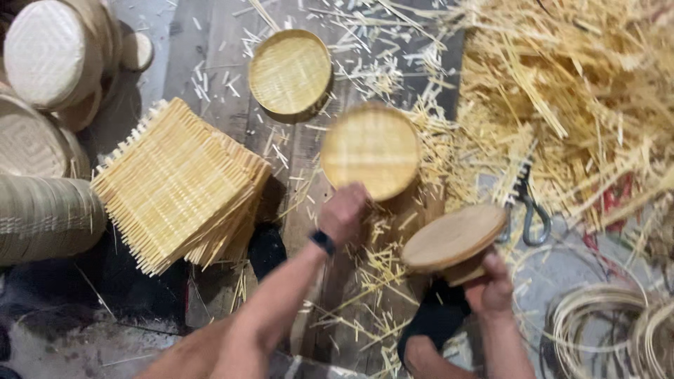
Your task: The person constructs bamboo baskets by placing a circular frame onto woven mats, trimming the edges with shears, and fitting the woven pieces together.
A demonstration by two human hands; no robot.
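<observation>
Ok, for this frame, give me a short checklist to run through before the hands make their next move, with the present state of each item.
1. Left hand has hold of the round woven tray: cannot tell, blurred.
2. Right hand grips the round wooden form: ok, held from below.
3. Stack of square woven mats is clear of both hands: ok.
4. Second round tray lies apart: ok.
5. Shears are out of the hands' way: ok, beside the form.
6. Floor free of offcuts: not ok.

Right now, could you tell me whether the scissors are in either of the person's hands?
No, the scissors lie among the straw, while the right hand holds a round wooden block.
</observation>
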